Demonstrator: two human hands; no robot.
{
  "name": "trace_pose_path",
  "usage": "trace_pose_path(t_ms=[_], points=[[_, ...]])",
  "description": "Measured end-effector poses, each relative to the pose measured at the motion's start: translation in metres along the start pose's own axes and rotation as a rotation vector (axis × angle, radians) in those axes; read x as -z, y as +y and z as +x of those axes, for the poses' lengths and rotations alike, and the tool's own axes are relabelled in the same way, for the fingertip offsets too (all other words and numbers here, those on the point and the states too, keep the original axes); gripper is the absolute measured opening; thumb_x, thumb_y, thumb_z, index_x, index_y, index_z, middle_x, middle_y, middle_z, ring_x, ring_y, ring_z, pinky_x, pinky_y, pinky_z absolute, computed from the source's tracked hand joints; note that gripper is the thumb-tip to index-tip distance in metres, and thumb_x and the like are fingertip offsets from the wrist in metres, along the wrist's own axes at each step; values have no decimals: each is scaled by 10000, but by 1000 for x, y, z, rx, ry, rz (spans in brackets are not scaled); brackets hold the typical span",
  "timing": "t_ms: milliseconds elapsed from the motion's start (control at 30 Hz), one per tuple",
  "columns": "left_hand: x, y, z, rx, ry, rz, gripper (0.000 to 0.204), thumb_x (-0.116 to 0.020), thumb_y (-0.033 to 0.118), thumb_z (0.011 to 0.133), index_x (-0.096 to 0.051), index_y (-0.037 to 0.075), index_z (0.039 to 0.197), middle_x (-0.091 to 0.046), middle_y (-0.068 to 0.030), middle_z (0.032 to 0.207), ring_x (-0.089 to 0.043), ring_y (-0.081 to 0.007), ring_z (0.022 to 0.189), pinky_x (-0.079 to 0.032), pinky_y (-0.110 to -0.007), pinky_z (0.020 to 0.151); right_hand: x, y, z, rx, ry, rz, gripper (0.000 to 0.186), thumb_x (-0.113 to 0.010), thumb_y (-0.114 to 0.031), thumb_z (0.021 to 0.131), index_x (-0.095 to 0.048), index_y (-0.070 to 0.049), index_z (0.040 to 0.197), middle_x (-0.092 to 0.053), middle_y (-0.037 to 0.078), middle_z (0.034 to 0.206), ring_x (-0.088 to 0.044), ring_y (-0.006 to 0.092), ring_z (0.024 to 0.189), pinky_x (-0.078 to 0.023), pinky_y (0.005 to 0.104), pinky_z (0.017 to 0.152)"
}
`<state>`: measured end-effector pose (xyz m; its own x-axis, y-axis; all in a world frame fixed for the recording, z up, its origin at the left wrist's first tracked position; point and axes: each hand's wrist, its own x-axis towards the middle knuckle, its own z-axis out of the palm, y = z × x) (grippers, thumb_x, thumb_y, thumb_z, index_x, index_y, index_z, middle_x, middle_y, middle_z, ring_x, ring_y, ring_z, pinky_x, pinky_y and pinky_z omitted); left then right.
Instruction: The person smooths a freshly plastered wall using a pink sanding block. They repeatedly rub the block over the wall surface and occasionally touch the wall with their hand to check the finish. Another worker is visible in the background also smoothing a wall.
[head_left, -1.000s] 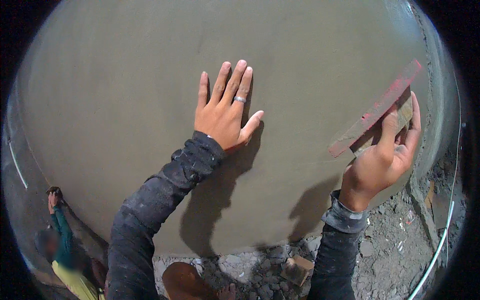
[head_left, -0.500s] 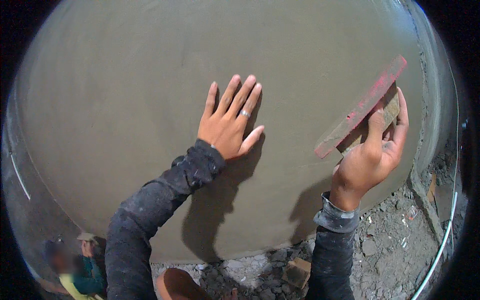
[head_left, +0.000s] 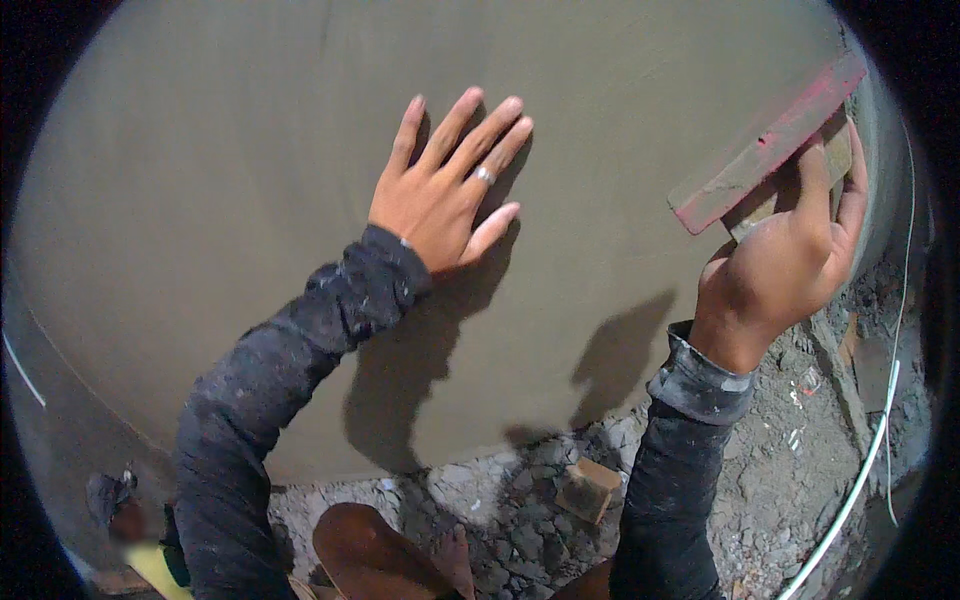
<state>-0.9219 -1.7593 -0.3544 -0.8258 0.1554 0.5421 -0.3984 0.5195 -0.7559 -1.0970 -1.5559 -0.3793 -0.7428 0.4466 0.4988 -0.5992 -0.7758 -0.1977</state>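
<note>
My left hand lies against a smooth grey-brown plastered wall, its fingers spread and a ring on one of them. A long dark sleeve covers that arm. At the right, my right hand grips a plastering float by its block-like handle. The float's flat board has a red, cement-smeared edge and is held slanting, its upper end toward the wall's right edge. Whether its face touches the wall I cannot tell. Both arms cast dark shadows on the plaster.
Broken rubble lies along the wall's foot, with a brownish block on it. A white pipe runs over the ground at the right. My bent knee is below. Another person in a cap is at the lower left.
My right hand has moved up and to the right with the float. My left hand sits a little higher and further left in view, still flat. The view has shifted slightly.
</note>
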Motion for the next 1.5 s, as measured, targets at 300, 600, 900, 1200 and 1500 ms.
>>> trace_pose_path(t_ms=[300,600,900,1200,1500], points=[[-9,25,-21,-47,-98,-110,872,-536,617,1053,-302,204,1785,-280,-7,1854,-212,-277,1720,-24,-595,1394,22,8,13,219,-166,-344,349,-527,-107,1138,-691,83,1381,-568,97,1535,-718,283,1289,-665,435,1029],[-19,44,-83,-124,-276,-222,883,-564,590,1041,-309,182,1780,-271,-32,1855,-234,-254,1713,-48,-594,1393,6,11,11,45,-49,-29,367,-649,-36,1052,-659,72,1402,-758,145,1264,-757,234,1109,-606,358,987],[-37,65,-92,-187,-312,-261,902,-583,583,1025,-302,183,1782,-275,-25,1853,-233,-247,1712,-57,-599,1393,-10,12,-1,-11,-78,-90,346,-530,-70,1127,-672,126,1374,-596,125,1494,-713,275,1248,-605,394,1058],[-34,65,-100,-104,-277,-277,875,-605,580,1024,-329,228,1776,-305,-1,1843,-251,-247,1707,-71,-606,1389,-7,23,1,-28,-42,60,426,-611,-38,1049,-606,61,1463,-721,175,1279,-740,246,1097,-606,370,989],[-8,20,-61,435,-42,-110,829,-653,539,1001,-389,313,1753,-310,15,1844,-187,-310,1725,-31,-673,1365,0,39,0,-13,1,-173,627,-702,-72,1063,-494,53,1642,-719,156,1294,-713,207,1127,-582,349,1009]])
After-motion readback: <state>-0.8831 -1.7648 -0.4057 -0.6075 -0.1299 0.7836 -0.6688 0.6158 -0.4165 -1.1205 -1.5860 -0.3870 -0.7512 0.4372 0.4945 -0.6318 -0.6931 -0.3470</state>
